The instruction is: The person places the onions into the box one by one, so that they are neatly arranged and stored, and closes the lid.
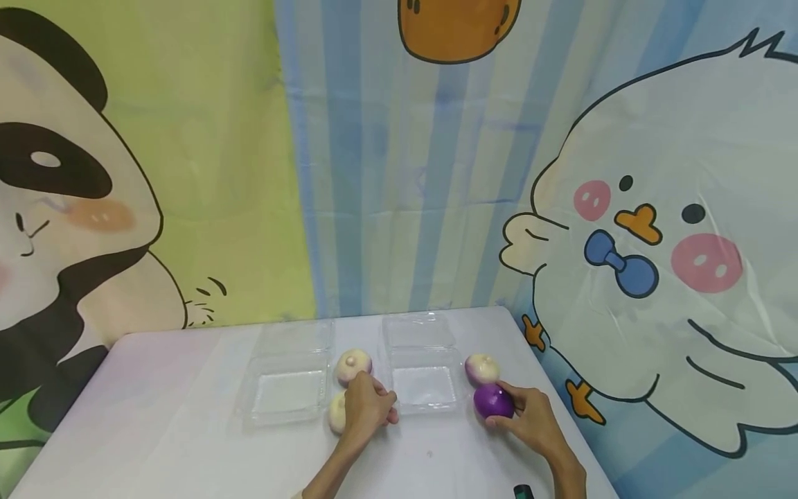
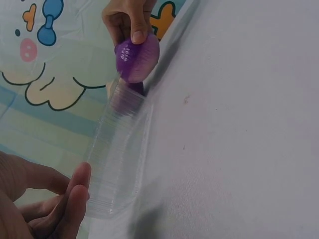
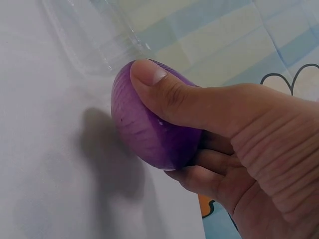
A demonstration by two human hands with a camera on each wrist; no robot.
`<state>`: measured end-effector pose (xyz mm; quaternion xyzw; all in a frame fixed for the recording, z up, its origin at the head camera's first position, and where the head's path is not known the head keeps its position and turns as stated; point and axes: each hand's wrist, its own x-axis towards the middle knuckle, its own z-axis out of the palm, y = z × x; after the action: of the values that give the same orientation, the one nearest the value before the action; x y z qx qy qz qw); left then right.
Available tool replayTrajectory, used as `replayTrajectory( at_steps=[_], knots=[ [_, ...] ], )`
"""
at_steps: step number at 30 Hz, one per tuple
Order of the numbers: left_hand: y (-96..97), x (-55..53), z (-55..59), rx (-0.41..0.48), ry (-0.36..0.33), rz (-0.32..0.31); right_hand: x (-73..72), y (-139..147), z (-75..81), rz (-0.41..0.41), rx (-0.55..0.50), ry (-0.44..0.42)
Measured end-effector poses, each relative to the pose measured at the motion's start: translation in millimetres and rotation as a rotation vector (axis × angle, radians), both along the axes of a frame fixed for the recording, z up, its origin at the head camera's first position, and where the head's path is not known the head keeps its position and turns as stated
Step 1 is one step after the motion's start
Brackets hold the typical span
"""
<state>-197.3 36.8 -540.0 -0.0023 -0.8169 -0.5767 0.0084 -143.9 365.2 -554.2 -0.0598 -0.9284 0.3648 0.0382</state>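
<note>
My right hand (image 1: 533, 421) grips a purple turnip-like vegetable (image 1: 492, 402) by its sides near the table's right edge. In the right wrist view the thumb lies across the purple vegetable (image 3: 144, 127), fingers beneath it. A white-and-purple one (image 1: 482, 369) sits just behind. My left hand (image 1: 368, 405) has loosely bent fingers, holding nothing, at the left side of the right clear plastic box (image 1: 426, 388). In the left wrist view its fingertips (image 2: 79, 181) are right at the box wall. Two pale vegetables lie by this hand, one behind (image 1: 354, 365), one partly hidden (image 1: 337, 414).
Another clear plastic box (image 1: 289, 394) with its lid raised stands left of the pale vegetables. A dark green-capped object (image 1: 523, 492) lies at the front edge of the view. Behind the white table (image 1: 187, 416) hangs a cartoon-printed curtain (image 1: 399, 173).
</note>
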Motion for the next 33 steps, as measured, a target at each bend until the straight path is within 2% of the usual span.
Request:
replayTrajectory(
  at_steps=[19, 33],
  knots=[
    [0.7, -2.4, 0.9, -0.024, -0.014, 0.01, 0.3, -0.4, 9.3, 0.008, 0.023, -0.005],
    [0.4, -2.1, 0.3, 0.0, -0.018, 0.007, 2.6, 0.7, 15.7, 0.022, 0.035, 0.004]
  ],
)
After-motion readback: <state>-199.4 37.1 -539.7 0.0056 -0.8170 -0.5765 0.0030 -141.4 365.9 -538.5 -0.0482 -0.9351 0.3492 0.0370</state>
